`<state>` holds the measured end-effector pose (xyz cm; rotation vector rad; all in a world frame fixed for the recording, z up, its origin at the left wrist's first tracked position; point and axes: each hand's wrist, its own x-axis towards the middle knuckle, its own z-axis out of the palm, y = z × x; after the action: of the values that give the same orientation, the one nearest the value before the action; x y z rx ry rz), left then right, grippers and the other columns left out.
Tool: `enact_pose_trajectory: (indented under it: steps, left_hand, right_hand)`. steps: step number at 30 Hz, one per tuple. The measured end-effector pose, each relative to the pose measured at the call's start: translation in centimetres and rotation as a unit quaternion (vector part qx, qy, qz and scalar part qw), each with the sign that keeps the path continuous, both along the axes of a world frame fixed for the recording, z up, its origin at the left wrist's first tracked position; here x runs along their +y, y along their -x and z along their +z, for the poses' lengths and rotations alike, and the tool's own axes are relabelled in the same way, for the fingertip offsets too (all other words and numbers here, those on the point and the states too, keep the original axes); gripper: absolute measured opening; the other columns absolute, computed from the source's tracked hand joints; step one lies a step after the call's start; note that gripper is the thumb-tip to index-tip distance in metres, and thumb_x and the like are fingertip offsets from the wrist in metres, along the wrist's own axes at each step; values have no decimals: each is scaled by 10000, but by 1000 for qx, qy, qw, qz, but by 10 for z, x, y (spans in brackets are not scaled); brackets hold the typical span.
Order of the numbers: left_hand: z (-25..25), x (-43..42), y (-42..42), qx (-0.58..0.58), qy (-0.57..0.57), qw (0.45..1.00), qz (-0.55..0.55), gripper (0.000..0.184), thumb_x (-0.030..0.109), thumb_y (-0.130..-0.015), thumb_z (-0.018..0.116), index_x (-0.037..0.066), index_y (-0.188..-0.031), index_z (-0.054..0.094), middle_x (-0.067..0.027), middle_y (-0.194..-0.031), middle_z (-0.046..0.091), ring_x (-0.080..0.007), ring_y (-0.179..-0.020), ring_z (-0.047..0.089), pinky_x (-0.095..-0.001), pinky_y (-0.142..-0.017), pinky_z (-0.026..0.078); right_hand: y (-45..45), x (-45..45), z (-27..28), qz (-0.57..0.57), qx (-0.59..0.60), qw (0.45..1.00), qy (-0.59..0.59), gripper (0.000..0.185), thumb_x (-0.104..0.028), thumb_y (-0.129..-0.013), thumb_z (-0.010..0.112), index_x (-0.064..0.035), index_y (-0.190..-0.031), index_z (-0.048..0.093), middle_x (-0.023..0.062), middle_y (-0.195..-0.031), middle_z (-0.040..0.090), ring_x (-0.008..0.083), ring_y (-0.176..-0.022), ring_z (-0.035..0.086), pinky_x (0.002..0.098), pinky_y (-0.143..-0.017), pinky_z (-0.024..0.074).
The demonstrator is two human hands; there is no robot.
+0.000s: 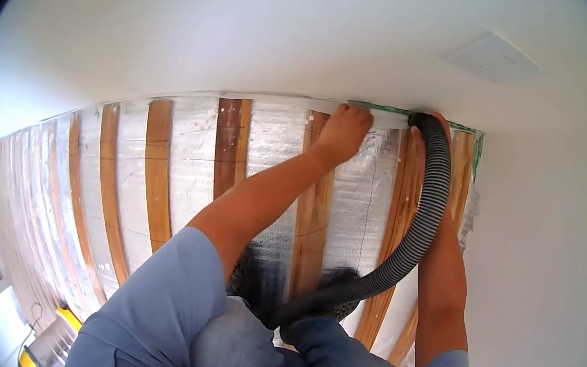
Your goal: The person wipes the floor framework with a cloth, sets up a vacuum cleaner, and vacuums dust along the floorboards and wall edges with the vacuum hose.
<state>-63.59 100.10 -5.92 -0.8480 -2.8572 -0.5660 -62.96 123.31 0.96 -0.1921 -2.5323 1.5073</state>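
Free gap between left hand (346, 131) and ribbed hose (433, 196), the right-side obstacle.

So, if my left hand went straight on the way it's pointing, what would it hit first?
Probably the white surface just past the far ends of the wooden boards. Your left hand looks very near it, possibly touching; depth is unclear.

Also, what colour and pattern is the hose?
The hose is dark grey to black, with close ribbed rings; seen in the head view.
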Motion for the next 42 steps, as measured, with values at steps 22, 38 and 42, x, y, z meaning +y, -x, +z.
enact_pose_trajectory:
  steps: [22, 38, 42]
  left_hand:
    - [-10, -135, -13, 106, -90, 990, 33, 84, 98, -830, 663, 64, -904, 685, -100, -961, 620, -305, -1013, 614, -438, -946, 489]
    - [-8, -241, -30, 143, -89, 971, 172, 215, 84, -829, 641, 64, -1022, 735, -76, -1026, 644, -302, -1058, 630, -432, -954, 521]
    - [-10, -243, -34, 145, -104, 969, 173, 226, 92, -833, 641, 63, -1035, 738, -75, -993, 621, -302, -1010, 623, -432, -933, 527]
  right_hand:
    - [2, -171, -7, 221, 42, 974, -3, 506, 28, -825, 822, -101, -1296, 692, 135, -1260, 671, 291, -1200, 647, 362, -1062, 506]
    - [8, -234, 5, 318, 50, 947, -10, 448, 56, -878, 724, -71, -1307, 691, 146, -1306, 679, 306, -1267, 612, 383, -1140, 444]
    - [12, -275, 15, 359, 78, 930, 26, 484, 85, -841, 762, -56, -1299, 691, 155, -1302, 675, 305, -1243, 631, 374, -1118, 468]
